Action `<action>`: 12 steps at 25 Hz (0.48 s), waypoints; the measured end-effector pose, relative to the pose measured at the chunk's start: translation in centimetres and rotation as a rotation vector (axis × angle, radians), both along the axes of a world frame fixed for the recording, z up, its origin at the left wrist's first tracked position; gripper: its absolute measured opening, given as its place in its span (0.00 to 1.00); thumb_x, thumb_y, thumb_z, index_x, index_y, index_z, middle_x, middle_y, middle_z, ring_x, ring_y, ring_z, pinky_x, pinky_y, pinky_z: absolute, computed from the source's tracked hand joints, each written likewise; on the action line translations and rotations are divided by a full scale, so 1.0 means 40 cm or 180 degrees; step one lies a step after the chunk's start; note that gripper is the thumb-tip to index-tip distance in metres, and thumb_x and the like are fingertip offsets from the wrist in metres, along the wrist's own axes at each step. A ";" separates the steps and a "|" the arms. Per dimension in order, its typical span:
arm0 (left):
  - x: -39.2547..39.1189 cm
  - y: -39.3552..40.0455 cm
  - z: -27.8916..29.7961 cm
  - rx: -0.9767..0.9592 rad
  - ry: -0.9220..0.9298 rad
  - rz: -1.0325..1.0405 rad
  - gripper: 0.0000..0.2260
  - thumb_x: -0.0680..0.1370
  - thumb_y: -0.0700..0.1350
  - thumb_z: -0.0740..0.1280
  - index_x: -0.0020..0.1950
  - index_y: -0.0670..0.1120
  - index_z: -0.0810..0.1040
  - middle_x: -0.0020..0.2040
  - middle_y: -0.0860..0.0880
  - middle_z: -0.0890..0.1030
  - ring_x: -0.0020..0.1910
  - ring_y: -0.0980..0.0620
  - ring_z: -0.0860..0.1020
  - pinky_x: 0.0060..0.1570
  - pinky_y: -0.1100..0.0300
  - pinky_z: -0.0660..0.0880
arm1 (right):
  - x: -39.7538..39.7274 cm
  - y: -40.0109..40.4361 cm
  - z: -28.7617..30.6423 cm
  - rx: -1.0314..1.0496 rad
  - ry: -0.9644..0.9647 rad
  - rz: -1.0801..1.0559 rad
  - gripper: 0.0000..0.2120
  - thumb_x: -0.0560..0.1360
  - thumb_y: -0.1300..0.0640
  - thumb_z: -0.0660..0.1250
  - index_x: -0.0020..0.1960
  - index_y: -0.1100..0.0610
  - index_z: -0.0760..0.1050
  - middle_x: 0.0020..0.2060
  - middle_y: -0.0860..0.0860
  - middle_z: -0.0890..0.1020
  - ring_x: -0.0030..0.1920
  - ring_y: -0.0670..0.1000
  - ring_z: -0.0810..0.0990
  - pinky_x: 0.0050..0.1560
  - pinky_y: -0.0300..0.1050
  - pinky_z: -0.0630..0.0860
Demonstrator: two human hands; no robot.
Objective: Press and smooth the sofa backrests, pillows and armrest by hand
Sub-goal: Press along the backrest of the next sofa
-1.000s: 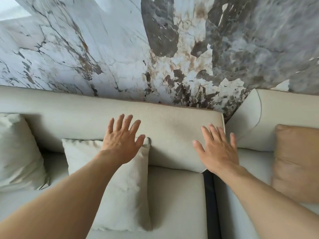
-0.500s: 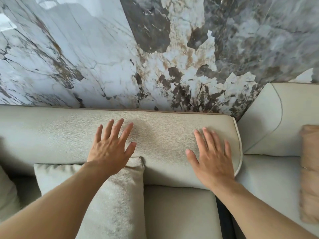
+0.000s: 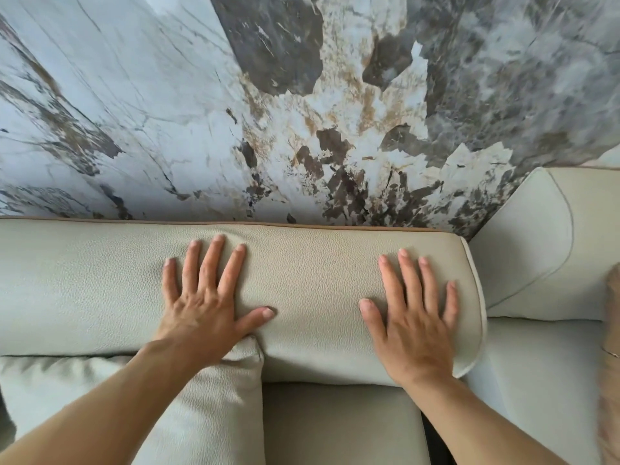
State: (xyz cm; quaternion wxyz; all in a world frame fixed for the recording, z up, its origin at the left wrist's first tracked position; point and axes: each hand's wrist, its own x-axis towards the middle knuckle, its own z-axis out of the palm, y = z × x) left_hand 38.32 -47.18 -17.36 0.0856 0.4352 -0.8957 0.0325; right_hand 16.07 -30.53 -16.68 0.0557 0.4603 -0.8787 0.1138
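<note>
A long cream leather backrest (image 3: 312, 283) runs across the view below the wall. My left hand (image 3: 201, 297) lies flat on its middle, fingers spread, palm pressed into the leather. My right hand (image 3: 412, 317) lies flat near the backrest's rounded right end, fingers apart too. Neither hand holds anything. A cream pillow (image 3: 208, 407) leans against the backrest under my left wrist, partly hidden by my forearm. The seat cushion (image 3: 339, 427) shows between my arms.
A marble-patterned wall (image 3: 302, 112) rises right behind the sofa. A second cream backrest (image 3: 550, 246) stands at the right, with its seat (image 3: 536, 374) below. A tan pillow (image 3: 610, 364) shows at the right edge. A dark gap (image 3: 432, 441) separates the two seats.
Both hands have moved up and forward onto the backrest and now lie flat on it. The view has come closer and shifted right; the far-left pillow has left the frame.
</note>
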 end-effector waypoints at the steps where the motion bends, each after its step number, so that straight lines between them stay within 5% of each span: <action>1: -0.010 -0.014 -0.001 -0.0017 0.0025 0.0021 0.44 0.68 0.78 0.47 0.77 0.55 0.44 0.78 0.44 0.52 0.76 0.41 0.46 0.71 0.41 0.39 | -0.013 -0.014 0.004 0.0030 -0.0006 0.0013 0.32 0.76 0.34 0.43 0.76 0.45 0.52 0.77 0.47 0.56 0.76 0.52 0.51 0.73 0.62 0.45; 5: -0.058 -0.075 -0.009 -0.0051 0.0111 0.0091 0.44 0.68 0.78 0.46 0.77 0.56 0.42 0.79 0.44 0.50 0.76 0.42 0.44 0.71 0.42 0.36 | -0.079 -0.077 0.005 0.0149 -0.0030 0.0089 0.31 0.74 0.33 0.34 0.75 0.40 0.37 0.76 0.42 0.42 0.76 0.47 0.37 0.73 0.58 0.36; 12: -0.106 -0.138 -0.018 -0.0116 0.0100 0.0178 0.44 0.68 0.77 0.47 0.78 0.54 0.45 0.78 0.43 0.52 0.76 0.39 0.46 0.71 0.35 0.43 | -0.142 -0.159 -0.010 0.0198 0.0084 0.0116 0.30 0.73 0.32 0.31 0.73 0.40 0.33 0.74 0.40 0.37 0.76 0.47 0.36 0.73 0.57 0.35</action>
